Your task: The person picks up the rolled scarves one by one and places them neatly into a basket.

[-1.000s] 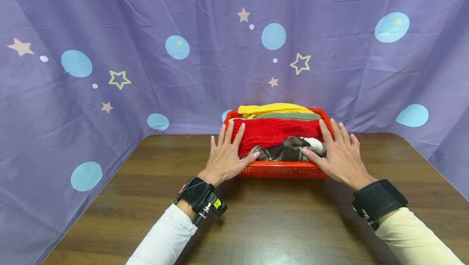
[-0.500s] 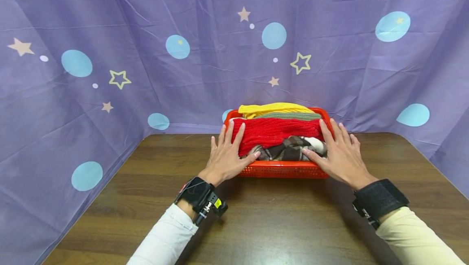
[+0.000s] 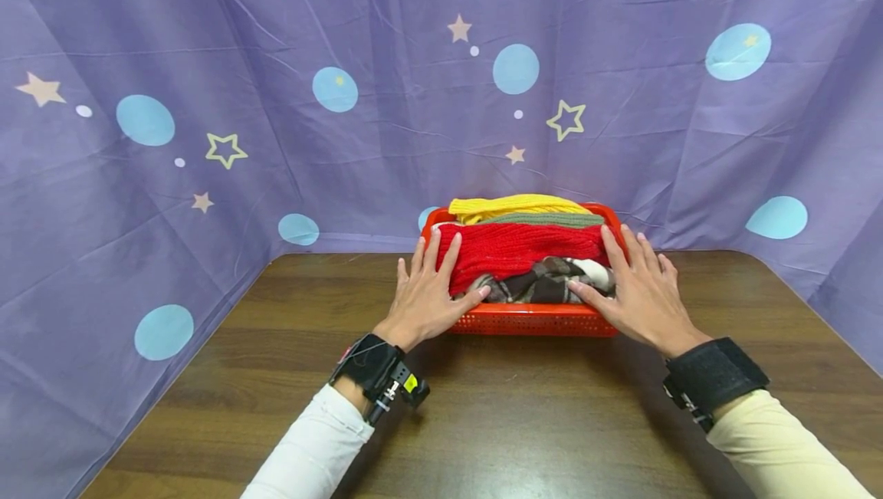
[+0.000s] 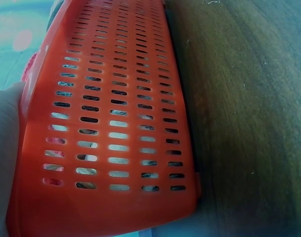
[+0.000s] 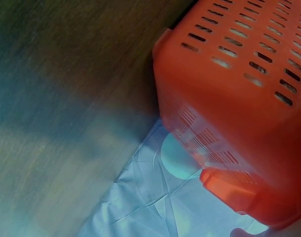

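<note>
A red plastic basket [image 3: 534, 320] with slotted walls stands at the back of the table. Inside it lie a yellow knitted cloth [image 3: 517, 204], a green ribbed one [image 3: 545, 218], a red knitted one [image 3: 524, 250] and a brown-and-white plaid cloth [image 3: 545, 282]. My left hand [image 3: 429, 292] rests at the basket's left front corner, fingers spread and fairly straight, thumb over the front rim. At the right front corner my right hand [image 3: 641, 292] lies likewise, its thumb by the plaid cloth. The left wrist view shows the basket's slotted front wall [image 4: 106, 113] close up; cloth shows through the slots.
The brown wooden table [image 3: 483, 422] stretches in front of the basket and to both sides. Behind it hangs a purple curtain [image 3: 414, 100] printed with stars and blue circles. Black straps [image 3: 717, 376] with small cameras sit on both wrists.
</note>
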### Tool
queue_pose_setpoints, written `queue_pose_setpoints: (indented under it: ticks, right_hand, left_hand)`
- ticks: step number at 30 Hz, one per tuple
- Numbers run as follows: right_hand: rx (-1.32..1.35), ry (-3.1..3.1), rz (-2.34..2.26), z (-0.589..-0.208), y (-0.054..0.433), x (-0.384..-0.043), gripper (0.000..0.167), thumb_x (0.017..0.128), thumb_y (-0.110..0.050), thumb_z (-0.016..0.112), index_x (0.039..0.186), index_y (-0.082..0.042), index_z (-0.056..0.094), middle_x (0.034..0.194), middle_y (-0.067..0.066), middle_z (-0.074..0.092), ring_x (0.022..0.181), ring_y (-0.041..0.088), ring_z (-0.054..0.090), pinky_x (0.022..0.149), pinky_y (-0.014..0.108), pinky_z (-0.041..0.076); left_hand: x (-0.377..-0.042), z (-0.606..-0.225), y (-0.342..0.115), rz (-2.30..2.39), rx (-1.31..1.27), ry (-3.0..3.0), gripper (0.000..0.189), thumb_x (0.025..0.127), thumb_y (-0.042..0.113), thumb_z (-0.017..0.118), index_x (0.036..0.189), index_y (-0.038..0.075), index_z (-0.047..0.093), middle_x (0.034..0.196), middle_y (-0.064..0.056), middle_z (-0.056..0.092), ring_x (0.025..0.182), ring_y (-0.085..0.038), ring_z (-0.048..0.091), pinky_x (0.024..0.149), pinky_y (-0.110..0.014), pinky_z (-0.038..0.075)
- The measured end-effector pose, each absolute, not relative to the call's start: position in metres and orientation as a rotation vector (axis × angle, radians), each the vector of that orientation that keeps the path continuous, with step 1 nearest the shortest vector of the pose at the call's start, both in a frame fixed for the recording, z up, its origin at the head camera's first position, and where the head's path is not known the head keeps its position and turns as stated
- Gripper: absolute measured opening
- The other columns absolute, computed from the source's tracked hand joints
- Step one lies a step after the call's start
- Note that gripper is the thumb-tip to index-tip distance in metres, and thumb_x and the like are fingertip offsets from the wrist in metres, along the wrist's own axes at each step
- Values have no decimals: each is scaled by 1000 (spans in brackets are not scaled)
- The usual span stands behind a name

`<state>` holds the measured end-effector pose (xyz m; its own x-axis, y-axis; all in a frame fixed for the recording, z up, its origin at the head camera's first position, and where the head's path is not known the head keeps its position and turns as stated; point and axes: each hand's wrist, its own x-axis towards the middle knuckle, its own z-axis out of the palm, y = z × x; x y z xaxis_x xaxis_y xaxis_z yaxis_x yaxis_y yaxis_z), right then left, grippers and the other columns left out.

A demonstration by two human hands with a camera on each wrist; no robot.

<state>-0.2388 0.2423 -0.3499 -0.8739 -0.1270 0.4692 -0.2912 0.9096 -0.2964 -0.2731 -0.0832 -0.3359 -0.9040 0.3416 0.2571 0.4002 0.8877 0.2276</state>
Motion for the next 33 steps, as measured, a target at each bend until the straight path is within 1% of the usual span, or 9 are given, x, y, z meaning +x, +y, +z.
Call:
queue_pose_setpoints:
  ticks: [11, 18, 26, 33]
  right_hand:
    - [313, -2617, 502, -350, 242, -239, 99, 90, -65, 59, 162, -11, 18, 163, 26, 19, 144, 55, 21, 106, 74, 17]
    - [309, -2622, 499, -350, 242, -239, 99, 91, -65, 58, 162, -11, 17, 164, 26, 18, 144, 55, 21, 106, 75, 17]
    - [307, -2625, 505, -349, 241, -239, 99, 91, -66, 58, 163, -11, 17, 164, 25, 18, 144, 55, 20, 106, 74, 17]
    - [297, -2632, 506, -349, 242, -238, 99, 90, -65, 59, 162, -11, 18, 164, 26, 18, 144, 55, 20, 106, 73, 17]
  left_hand:
    - [-273, -335, -83, -398, -559, -2861, 96, 90, 74, 47, 164, 27, 7, 170, -7, -3, 155, -37, 1, 116, -70, 9]
    - [-274, -336, -84, -413, -562, -2856, 96, 90, 74, 48, 164, 27, 8, 170, -8, -3, 155, -38, 2, 116, -71, 9]
    - [-274, -336, -84, -438, -562, -2862, 96, 90, 73, 49, 164, 26, 9, 170, -7, -4, 155, -38, 1, 116, -70, 6]
    - [-274, -336, -84, -428, -562, -2868, 96, 90, 73, 48, 164, 27, 8, 170, -7, -4, 155, -38, 1, 116, -70, 6]
